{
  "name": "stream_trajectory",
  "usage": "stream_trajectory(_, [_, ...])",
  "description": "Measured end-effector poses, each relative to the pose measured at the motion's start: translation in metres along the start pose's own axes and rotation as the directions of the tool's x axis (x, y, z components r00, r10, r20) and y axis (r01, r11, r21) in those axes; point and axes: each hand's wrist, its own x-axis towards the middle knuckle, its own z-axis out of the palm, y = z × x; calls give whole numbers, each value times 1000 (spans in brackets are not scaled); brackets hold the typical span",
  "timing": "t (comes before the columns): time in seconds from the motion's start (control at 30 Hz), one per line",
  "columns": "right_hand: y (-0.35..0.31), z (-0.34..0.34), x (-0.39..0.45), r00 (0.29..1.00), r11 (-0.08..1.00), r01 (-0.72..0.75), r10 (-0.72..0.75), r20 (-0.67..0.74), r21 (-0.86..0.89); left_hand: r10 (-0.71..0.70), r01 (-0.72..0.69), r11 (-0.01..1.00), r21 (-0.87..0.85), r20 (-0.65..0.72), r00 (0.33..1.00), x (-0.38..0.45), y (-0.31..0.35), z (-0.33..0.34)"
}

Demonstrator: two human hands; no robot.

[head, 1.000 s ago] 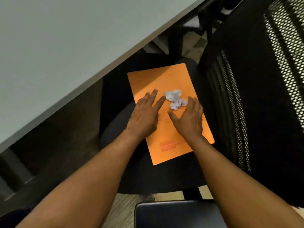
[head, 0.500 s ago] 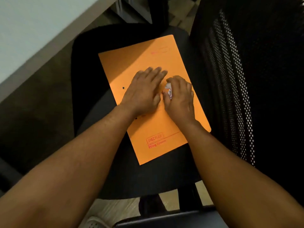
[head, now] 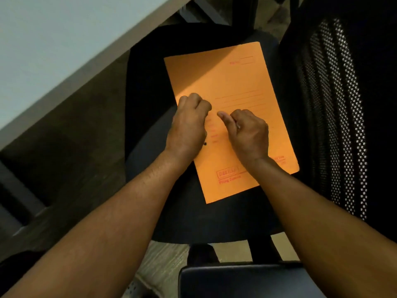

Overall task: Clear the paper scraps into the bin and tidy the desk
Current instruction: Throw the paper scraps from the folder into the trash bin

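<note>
Paper scraps (head: pixel 238 126): only a small white sliver shows, between the curled fingers of the right hand (head: pixel 247 134). The rest is hidden inside the fist, so the amount held cannot be judged. Right hand is closed, thumb laid forward, resting on the orange folder (head: pixel 236 82).

Left hand (head: pixel 190 123) is also closed into a loose fist, knuckles up, on the folder's left edge, just beside the right hand but not touching it. Whether it encloses any scraps cannot be told.

The folder lies flat and closed on the seat of a black office chair (head: pixel 150 61), red printed lines and a red stamp on its cover. Its bare surface shows no loose scraps. The chair's mesh backrest (head: pixel 335 104) stands right of the folder. The pale desk (head: pixel 64 39) edge runs along the upper left.
</note>
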Motion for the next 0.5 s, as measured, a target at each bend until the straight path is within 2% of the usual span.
stream_trajectory(0.13, [-71,20,12,961,958,276,-274,-40,84,-237,236,971,-31,-194,952,-35,-36,-42])
stream_trajectory(0.23, [-133,41,6,876,858,468,-482,13,210,-360,352,933,-79,-250,899,-83,-72,-79])
stream_trajectory(0.3, [-162,53,-3,812,794,560,-582,33,236,-436,408,900,-153,-282,855,-116,-87,-95])
stream_trajectory(0.43, [-240,89,-48,643,637,712,-761,88,295,-647,605,762,-231,-312,696,-208,-134,-139])
stream_trajectory(0.5, [-277,105,-78,597,605,705,-788,151,369,-761,712,646,-276,-304,572,-257,-160,-156])
